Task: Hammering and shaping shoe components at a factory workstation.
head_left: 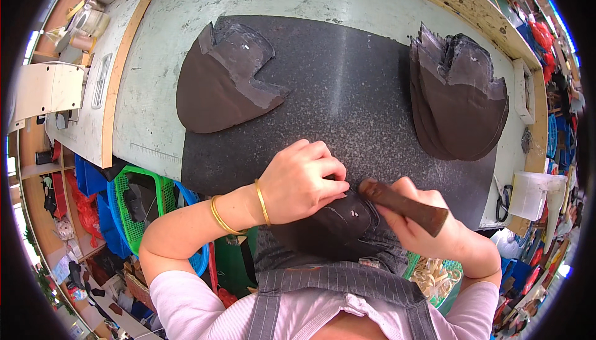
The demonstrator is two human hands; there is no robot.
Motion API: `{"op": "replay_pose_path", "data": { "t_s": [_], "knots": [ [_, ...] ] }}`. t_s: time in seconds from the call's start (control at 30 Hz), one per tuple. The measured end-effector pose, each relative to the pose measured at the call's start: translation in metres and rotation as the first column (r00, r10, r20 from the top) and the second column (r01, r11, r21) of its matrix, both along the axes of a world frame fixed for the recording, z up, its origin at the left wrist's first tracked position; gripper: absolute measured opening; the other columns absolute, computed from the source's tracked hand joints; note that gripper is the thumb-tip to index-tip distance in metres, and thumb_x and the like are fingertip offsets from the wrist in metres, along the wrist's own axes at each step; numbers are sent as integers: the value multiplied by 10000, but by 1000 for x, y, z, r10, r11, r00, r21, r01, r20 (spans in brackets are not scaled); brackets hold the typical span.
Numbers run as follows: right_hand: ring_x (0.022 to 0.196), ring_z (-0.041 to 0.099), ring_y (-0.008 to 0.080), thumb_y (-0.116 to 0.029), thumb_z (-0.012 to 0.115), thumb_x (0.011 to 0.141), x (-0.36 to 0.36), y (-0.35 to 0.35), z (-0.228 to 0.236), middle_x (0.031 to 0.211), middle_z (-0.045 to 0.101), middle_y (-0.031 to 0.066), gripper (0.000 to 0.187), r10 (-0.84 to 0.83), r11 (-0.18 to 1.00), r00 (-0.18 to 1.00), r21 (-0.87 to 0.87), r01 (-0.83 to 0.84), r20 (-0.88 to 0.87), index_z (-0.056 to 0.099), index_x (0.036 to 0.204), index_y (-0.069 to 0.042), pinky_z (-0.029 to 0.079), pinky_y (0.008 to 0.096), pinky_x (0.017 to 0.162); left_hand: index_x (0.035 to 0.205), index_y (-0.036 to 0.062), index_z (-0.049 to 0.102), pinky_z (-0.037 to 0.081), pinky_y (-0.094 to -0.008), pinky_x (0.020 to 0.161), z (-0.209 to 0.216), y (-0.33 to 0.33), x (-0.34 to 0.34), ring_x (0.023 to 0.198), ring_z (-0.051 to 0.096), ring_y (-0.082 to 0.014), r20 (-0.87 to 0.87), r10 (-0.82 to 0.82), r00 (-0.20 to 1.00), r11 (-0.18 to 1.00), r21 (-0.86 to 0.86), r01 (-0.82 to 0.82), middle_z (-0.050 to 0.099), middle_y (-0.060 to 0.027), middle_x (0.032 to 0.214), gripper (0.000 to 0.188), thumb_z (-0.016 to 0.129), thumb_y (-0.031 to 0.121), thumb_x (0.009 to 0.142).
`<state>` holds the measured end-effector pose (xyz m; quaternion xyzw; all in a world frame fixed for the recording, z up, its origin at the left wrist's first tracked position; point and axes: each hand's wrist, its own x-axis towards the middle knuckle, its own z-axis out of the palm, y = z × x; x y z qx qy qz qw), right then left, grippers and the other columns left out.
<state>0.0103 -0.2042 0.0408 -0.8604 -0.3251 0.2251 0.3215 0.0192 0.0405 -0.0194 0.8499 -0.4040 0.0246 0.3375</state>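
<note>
My left hand [304, 178], with two gold bangles at the wrist, is closed at the front edge of the black mat. Its fingertips pinch the edge of a dark brown shoe upper piece [329, 231], which hangs over my lap. My right hand [416, 216] is wrapped around a hammer [403, 205] with a worn brown head; its handle is mostly hidden by the fist. The rounded end of the head is just right of my left fingertips. On the mat's left lies a brown upper piece [217, 98], and at the right a stack of similar pieces [459, 113].
The black mat [347, 110] covers the middle of the pale table [155, 92]. A green basket [127, 200] stands below its left side. At the right edge are black-handled scissors [504, 203] and a white container [534, 197]. Pale strips [434, 275] lie near my right elbow.
</note>
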Motion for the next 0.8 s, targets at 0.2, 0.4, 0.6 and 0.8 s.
{"op": "replay_pose_path", "data": {
  "t_s": [0.2, 0.4, 0.6, 0.8],
  "knots": [
    [513, 559, 261, -31, 632, 773, 3, 4, 1, 751, 464, 105, 411, 68, 998, 997, -6, -67, 22, 561, 1177, -43, 439, 350, 411, 809, 133, 693, 417, -297, 638, -3, -3, -11, 758, 555, -147, 108, 9, 994, 999, 33, -13, 614, 51, 846, 125, 695, 157, 686],
    [497, 538, 258, -22, 638, 759, 4, 7, 1, 751, 461, 110, 419, 73, 994, 995, 81, -78, 65, 562, 1171, -35, 431, 356, 407, 826, 114, 691, 414, -292, 646, 3, -8, -17, 792, 557, -153, 191, 7, 982, 993, 115, -30, 616, 26, 867, 169, 627, 160, 676],
    [513, 554, 262, -32, 613, 761, 0, 11, 0, 738, 450, 108, 407, 159, 985, 987, -66, -157, 28, 540, 1161, -18, 422, 364, 395, 843, 113, 696, 399, -316, 700, 5, -8, -25, 834, 536, -170, 197, 152, 969, 977, 121, -178, 613, 33, 872, 193, 692, 179, 661],
    [537, 565, 282, -29, 615, 761, -5, 10, -5, 745, 453, 114, 364, 71, 997, 997, -19, -70, 28, 542, 1116, -6, 422, 386, 408, 834, 159, 712, 362, -336, 729, -1, -4, -32, 842, 497, -180, 7, 250, 968, 968, 19, -250, 619, 73, 864, 198, 765, 184, 644]
  ]
}}
